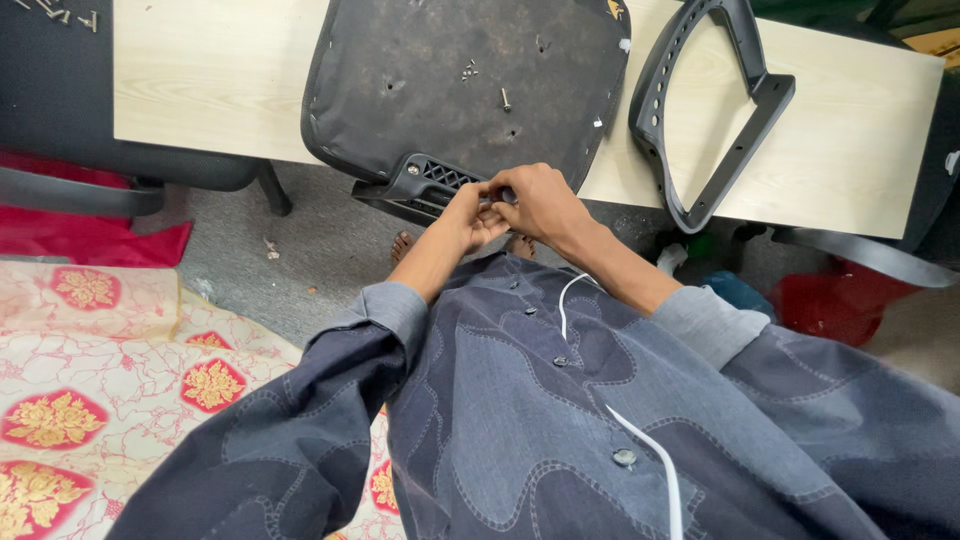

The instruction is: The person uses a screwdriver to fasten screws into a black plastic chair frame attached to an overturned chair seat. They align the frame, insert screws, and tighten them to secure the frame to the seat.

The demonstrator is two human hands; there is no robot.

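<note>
Far left, I note a patterned red and gold cloth on the floor, and a dark chair standing beside the desk; a few loose screws lie on its seat at the top corner. On the pale wooden desk an upturned black seat pan lies underside up, its near edge overhanging the desk front, with one bolt lying loose on the fabric. A black plastic bracket sits at that overhanging edge. My left hand is at the bracket's right end, fingers pinched together on something small; I cannot tell what. My right hand is pressed against the left, fingers curled closed over the same spot, whatever is gripped hidden beneath them. Both wrists come out of a blue patchwork denim shirt with a white cord running down it. Right of the hands, a black armrest loop lies flat on the desk, apart from the seat pan. Far right, a red object sits on the floor under the desk.
</note>
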